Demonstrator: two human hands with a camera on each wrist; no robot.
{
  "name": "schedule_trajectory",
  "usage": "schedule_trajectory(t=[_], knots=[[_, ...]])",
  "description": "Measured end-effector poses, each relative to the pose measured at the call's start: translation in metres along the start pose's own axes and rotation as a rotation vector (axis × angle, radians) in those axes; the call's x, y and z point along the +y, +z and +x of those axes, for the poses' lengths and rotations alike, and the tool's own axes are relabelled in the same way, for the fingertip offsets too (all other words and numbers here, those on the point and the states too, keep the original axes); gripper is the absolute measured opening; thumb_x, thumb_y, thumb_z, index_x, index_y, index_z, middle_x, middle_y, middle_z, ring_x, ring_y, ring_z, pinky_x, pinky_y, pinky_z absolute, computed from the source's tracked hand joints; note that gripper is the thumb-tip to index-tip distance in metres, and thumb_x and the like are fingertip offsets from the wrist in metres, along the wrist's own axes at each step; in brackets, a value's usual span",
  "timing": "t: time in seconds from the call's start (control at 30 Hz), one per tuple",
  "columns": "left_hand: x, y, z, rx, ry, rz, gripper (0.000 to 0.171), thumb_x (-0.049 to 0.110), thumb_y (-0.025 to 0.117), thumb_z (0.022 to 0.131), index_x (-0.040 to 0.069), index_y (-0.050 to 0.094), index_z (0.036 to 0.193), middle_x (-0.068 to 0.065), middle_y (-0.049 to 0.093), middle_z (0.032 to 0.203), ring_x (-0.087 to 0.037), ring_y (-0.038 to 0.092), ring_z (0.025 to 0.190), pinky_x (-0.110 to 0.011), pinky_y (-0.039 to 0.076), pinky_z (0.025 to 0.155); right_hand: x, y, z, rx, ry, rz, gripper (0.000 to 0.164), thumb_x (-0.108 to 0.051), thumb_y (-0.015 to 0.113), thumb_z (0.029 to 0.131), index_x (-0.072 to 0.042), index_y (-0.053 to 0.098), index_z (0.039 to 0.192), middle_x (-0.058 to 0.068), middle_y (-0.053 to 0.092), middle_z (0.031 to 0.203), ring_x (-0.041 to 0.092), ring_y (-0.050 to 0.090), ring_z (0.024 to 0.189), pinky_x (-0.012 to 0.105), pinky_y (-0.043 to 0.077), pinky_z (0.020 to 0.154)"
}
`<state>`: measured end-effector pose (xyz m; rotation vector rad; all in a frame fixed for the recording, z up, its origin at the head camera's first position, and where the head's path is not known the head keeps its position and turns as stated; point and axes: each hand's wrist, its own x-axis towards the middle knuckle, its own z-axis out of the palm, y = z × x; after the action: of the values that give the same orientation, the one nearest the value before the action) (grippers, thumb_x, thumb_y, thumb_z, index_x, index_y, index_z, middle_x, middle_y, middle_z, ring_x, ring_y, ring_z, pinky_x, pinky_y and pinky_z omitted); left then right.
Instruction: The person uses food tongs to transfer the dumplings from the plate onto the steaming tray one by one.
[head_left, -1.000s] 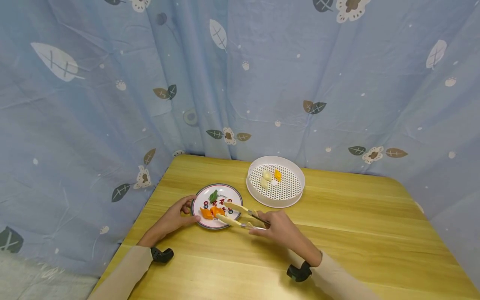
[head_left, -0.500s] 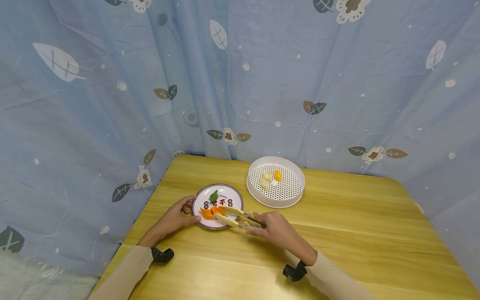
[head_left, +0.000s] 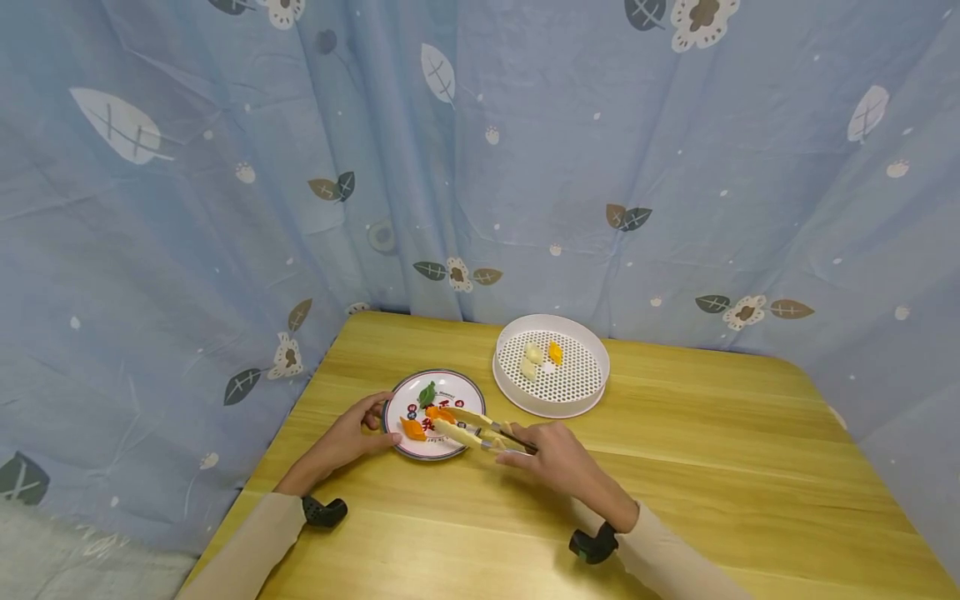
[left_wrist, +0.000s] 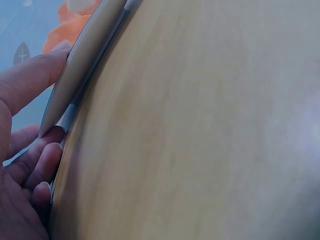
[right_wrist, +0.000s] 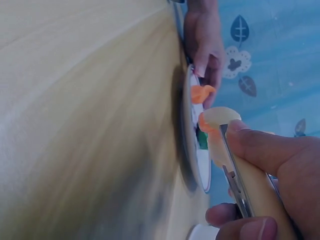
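Observation:
My left hand (head_left: 351,435) holds the near-left rim of a round white plate (head_left: 460,386), thumb on top and fingers at the edge; in the left wrist view the plate (left_wrist: 80,75) shows edge-on. In my right hand (head_left: 557,450) is a pair of tongs (head_left: 468,425) with pale yellow tips. Between those tips sits an orange dumpling-shaped piece (head_left: 435,412), over the plate's middle. A second orange piece (head_left: 412,429) lies on the plate near my left thumb, and a green piece (head_left: 427,394) farther back. The right wrist view shows my right thumb pressing on the tongs (right_wrist: 257,185).
Behind and right of the plate stands a white round steamer tray (head_left: 577,400) with a perforated base. It contains two pale pieces (head_left: 531,360) and a yellow-orange piece (head_left: 555,353). A patterned blue curtain (head_left: 525,167) hangs along the back and left of the wooden table (head_left: 712,458).
The tongs moved left onto one orange piece, then slightly back right with it between the tips, so the two orange pieces now stand apart. My left hand has stayed on the plate.

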<state>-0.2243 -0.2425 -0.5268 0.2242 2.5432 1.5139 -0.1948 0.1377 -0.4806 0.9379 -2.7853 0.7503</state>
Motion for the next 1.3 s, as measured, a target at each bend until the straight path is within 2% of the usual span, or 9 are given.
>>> schedule_trajectory(t=[0.2, 0.37, 0.57, 0.67, 0.73, 0.83, 0.93, 1.1, 1.3], knots=[[-0.002, 0.0, 0.0, -0.003, 0.02, -0.006, 0.081, 0.031, 0.085, 0.087, 0.011, 0.043, 0.154, -0.011, 0.051, 0.124, -0.025, 0.044, 0.1, -0.037, 0.038, 0.086, 0.003, -0.011, 0.001, 0.029, -0.01, 0.026, 0.038, -0.045, 0.079, 0.089, -0.014, 0.077, 0.11, -0.013, 0.035, 0.064, 0.003, 0.034, 0.06, 0.022, 0.031, 0.052], [-0.002, 0.0, 0.0, -0.007, 0.025, -0.007, 0.081, 0.031, 0.085, 0.088, 0.009, 0.043, 0.154, -0.012, 0.051, 0.124, -0.025, 0.044, 0.1, -0.035, 0.038, 0.084, 0.007, -0.019, 0.001, 0.058, 0.018, 0.053, 0.041, -0.043, 0.081, 0.088, -0.011, 0.079, 0.113, -0.013, 0.036, 0.066, 0.002, 0.031, 0.06, 0.022, 0.029, 0.053], [-0.002, -0.001, 0.0, -0.007, 0.021, -0.009, 0.081, 0.03, 0.084, 0.089, 0.009, 0.042, 0.155, -0.013, 0.051, 0.125, -0.025, 0.044, 0.101, -0.035, 0.038, 0.085, 0.016, -0.028, 0.0, 0.126, 0.0, 0.045, 0.026, -0.042, 0.081, 0.088, -0.02, 0.068, 0.085, -0.014, 0.034, 0.065, 0.004, 0.035, 0.062, 0.024, 0.03, 0.056], [-0.003, -0.001, 0.0, -0.006, 0.025, -0.005, 0.081, 0.03, 0.084, 0.089, 0.009, 0.043, 0.155, -0.013, 0.051, 0.125, -0.025, 0.044, 0.101, -0.035, 0.038, 0.084, 0.022, -0.034, -0.003, 0.138, 0.024, 0.039, 0.027, -0.043, 0.08, 0.089, -0.017, 0.075, 0.093, -0.012, 0.038, 0.064, 0.003, 0.035, 0.061, 0.024, 0.032, 0.055], [-0.003, -0.001, 0.0, -0.005, 0.021, -0.005, 0.08, 0.031, 0.085, 0.088, 0.011, 0.043, 0.154, -0.012, 0.052, 0.124, -0.025, 0.044, 0.101, -0.035, 0.038, 0.085, 0.025, -0.039, -0.005, 0.135, 0.066, 0.041, 0.038, -0.045, 0.078, 0.09, -0.013, 0.08, 0.109, -0.01, 0.054, 0.067, 0.001, 0.033, 0.058, 0.024, 0.032, 0.054], [-0.003, 0.0, 0.0, -0.002, 0.012, -0.002, 0.081, 0.032, 0.085, 0.087, 0.012, 0.044, 0.154, -0.01, 0.052, 0.124, -0.025, 0.044, 0.101, -0.035, 0.038, 0.085, 0.03, -0.048, -0.008, 0.124, 0.142, 0.047, 0.053, -0.048, 0.077, 0.09, -0.007, 0.075, 0.125, 0.002, 0.072, 0.083, 0.002, 0.028, 0.055, 0.024, 0.031, 0.051], [-0.003, 0.0, 0.0, 0.001, 0.005, 0.0, 0.081, 0.032, 0.085, 0.087, 0.012, 0.044, 0.154, -0.01, 0.052, 0.123, -0.025, 0.045, 0.101, -0.034, 0.039, 0.086, 0.038, -0.055, -0.011, 0.127, 0.186, 0.046, 0.058, -0.047, 0.078, 0.09, -0.005, 0.071, 0.129, 0.01, 0.076, 0.095, 0.004, 0.028, 0.054, 0.024, 0.031, 0.05], [-0.003, 0.001, -0.001, 0.005, 0.004, 0.005, 0.081, 0.031, 0.086, 0.087, 0.012, 0.044, 0.154, -0.01, 0.051, 0.122, -0.025, 0.045, 0.101, -0.034, 0.039, 0.085, 0.054, -0.065, -0.018, 0.151, 0.214, 0.001, 0.061, -0.047, 0.077, 0.091, -0.002, 0.069, 0.131, 0.002, 0.064, 0.07, 0.007, 0.031, 0.056, 0.026, 0.031, 0.051], [-0.002, 0.0, 0.0, 0.001, 0.018, 0.009, 0.08, 0.031, 0.084, 0.089, 0.01, 0.043, 0.154, -0.011, 0.051, 0.123, -0.025, 0.045, 0.101, -0.033, 0.039, 0.084, 0.073, -0.073, -0.027, 0.159, 0.267, -0.017, 0.063, -0.048, 0.075, 0.092, -0.001, 0.067, 0.133, -0.009, 0.046, 0.058, 0.008, 0.032, 0.052, 0.026, 0.03, 0.05]])
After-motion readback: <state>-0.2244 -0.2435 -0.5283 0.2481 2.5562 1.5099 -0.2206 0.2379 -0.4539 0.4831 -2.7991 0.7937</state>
